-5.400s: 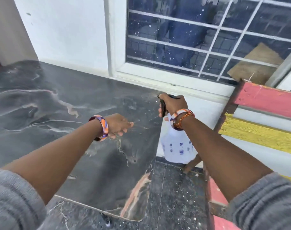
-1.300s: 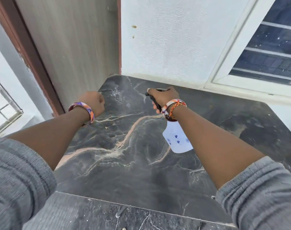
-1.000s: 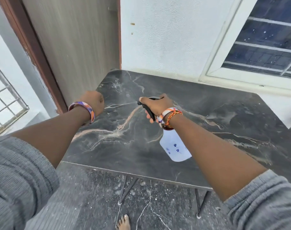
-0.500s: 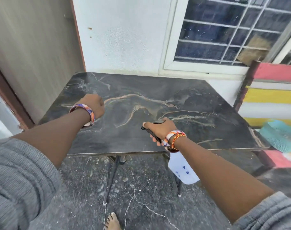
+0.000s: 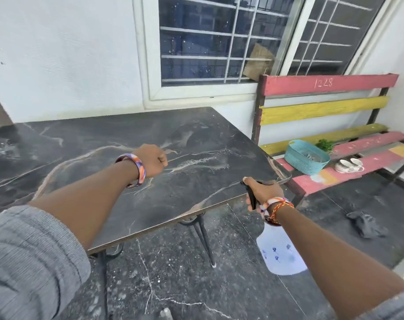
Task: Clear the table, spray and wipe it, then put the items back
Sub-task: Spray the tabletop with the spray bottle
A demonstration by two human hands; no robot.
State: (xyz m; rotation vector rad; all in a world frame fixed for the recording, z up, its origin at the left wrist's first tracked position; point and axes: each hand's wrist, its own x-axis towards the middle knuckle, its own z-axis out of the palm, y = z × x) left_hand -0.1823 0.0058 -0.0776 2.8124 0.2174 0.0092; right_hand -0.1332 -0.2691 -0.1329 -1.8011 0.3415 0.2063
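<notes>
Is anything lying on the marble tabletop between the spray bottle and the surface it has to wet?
Nothing visible. The right hand holds the spray bottle off the tabletop's near-right corner; the basket and cups sit on the bench.

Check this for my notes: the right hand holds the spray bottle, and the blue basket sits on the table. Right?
Not quite. The right hand does hold the spray bottle, but the blue basket sits on the bench, not the table, as the head view shows.

White wall (image 5: 65,54), barred window (image 5: 210,40) (daylit), painted bench (image 5: 323,107)
</notes>
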